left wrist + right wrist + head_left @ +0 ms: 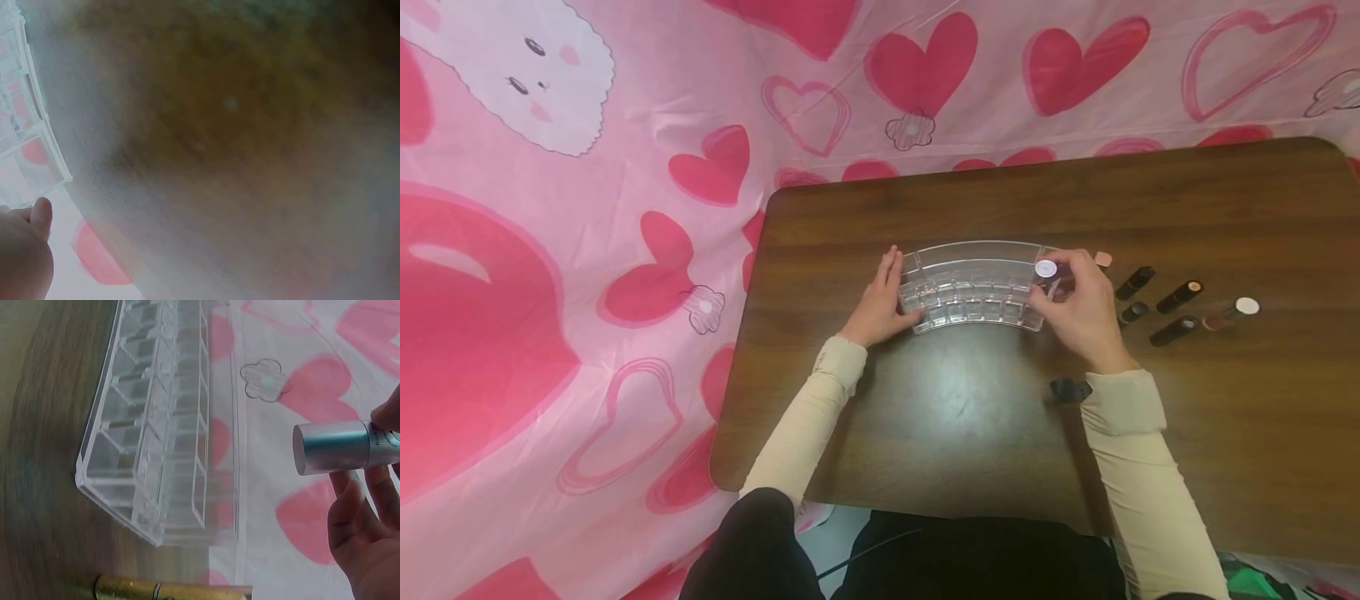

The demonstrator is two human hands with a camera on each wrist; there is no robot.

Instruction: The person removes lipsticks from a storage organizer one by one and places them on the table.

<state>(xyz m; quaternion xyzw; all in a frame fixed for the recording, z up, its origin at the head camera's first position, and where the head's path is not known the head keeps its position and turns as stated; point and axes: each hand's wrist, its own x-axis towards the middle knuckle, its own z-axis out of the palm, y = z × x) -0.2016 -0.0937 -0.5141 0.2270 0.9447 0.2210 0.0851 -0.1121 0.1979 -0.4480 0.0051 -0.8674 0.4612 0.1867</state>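
Observation:
A clear, curved organizer [973,292] with rows of small compartments sits on the table. My left hand [876,304] rests against its left end, fingers straight along the side and thumb at the front corner. In the left wrist view, my thumb [41,217] shows close to the organizer's corner. With thumb and fingers my right hand [1086,304] grips a silver cylindrical cosmetic tube [334,447] near the organizer's right end. The tube has small dark print, and its pale round end [1046,268] faces up in the head view. A gold tube [169,590] lies beside the organizer.
Right of my right hand are several dark lipstick-like tubes [1180,296] and a bottle with a white top [1247,307]. A dark object [1069,390] lies by my right cuff. Pink heart-print cloth [925,75] hangs behind the wooden table [925,433].

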